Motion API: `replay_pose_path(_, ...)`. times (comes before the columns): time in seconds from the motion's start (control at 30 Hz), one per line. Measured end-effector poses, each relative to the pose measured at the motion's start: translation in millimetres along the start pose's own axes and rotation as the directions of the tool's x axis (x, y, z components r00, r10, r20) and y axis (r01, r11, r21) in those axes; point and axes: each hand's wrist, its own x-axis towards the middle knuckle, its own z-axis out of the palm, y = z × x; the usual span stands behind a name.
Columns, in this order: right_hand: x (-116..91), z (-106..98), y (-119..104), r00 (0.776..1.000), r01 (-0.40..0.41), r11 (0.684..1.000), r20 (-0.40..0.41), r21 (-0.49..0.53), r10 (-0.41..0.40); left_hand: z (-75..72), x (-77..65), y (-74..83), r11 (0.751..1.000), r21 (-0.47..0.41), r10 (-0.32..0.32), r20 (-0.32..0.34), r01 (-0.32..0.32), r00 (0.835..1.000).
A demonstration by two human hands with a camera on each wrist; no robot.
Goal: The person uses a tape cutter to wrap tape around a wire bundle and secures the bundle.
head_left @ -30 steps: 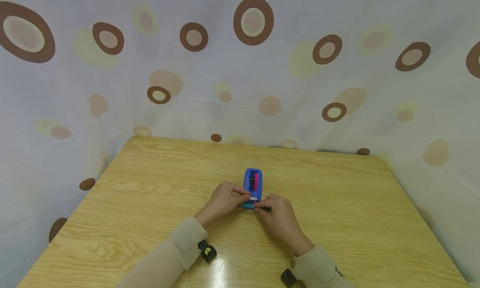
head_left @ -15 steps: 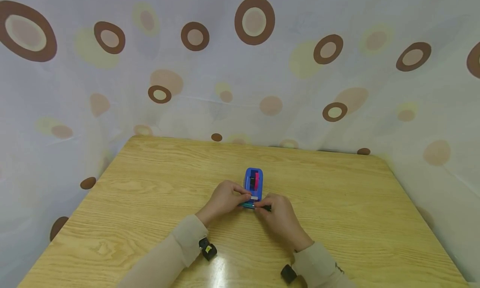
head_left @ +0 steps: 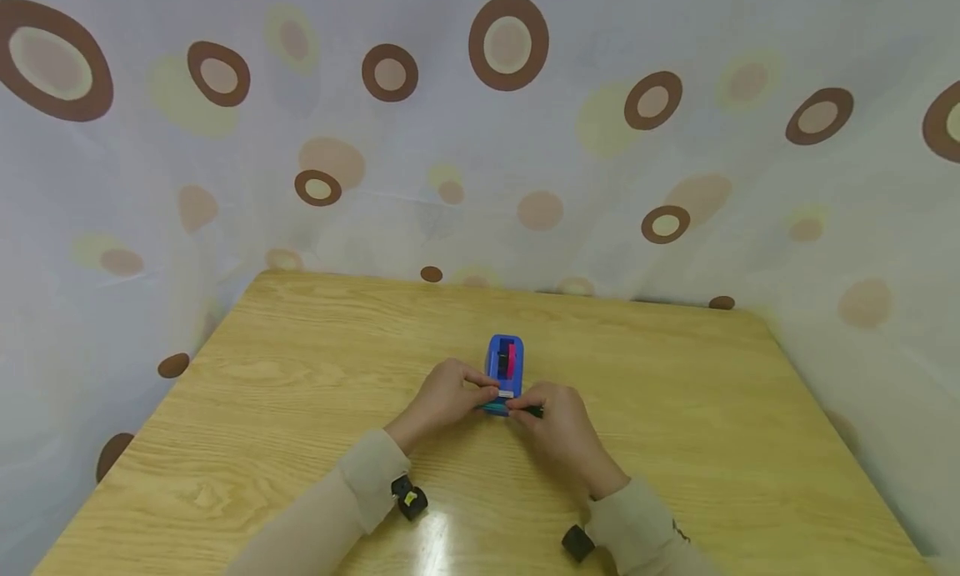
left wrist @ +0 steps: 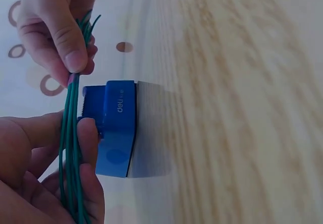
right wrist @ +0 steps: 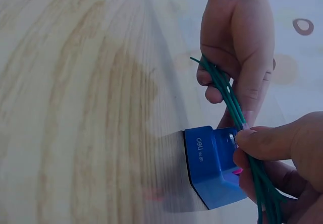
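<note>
A bundle of thin green wires (left wrist: 70, 138) runs between both hands, just in front of a blue tape dispenser (head_left: 517, 383). My left hand (head_left: 450, 397) grips one stretch of the bundle with curled fingers. Close beside it, my right hand (head_left: 561, 422) pinches the bundle between thumb and fingertips. At that pinch a small pinkish band, seemingly tape, (left wrist: 72, 78) lies against the wires; the fingers partly cover it. The dispenser carries a pink roll (head_left: 512, 361), and its toothed cutting edge (left wrist: 83, 103) faces the wires in the left wrist view. Loose wire ends stick out past my right hand.
The dispenser stands on a wooden table (head_left: 337, 326), around the middle. Behind the table hangs a pale sheet (head_left: 420, 142) with brown ring patterns. Black wrist cameras (head_left: 411, 501) are strapped near both beige sleeve cuffs.
Both hands stay at nearly the same spot with the wires before the dispenser. My right hand has shifted up very slightly, and the head view has moved a little.
</note>
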Motion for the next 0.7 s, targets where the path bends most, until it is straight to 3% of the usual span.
replay_pose_path(0.37, -3, -5, -12, 0.994, 0.079, 0.996, -0.067, -0.033, -0.081, -12.1, -14.5, 15.5, 0.998, -0.045, 0.044, 0.03, -0.043, 0.999)
replay_pose_path(0.7, -2, -10, -23, 0.991, 0.088, 0.996, -0.097, -0.014, -0.089, -19.3, -23.7, 25.1, 0.994, 0.034, 0.1, 0.011, -0.1, 0.995)
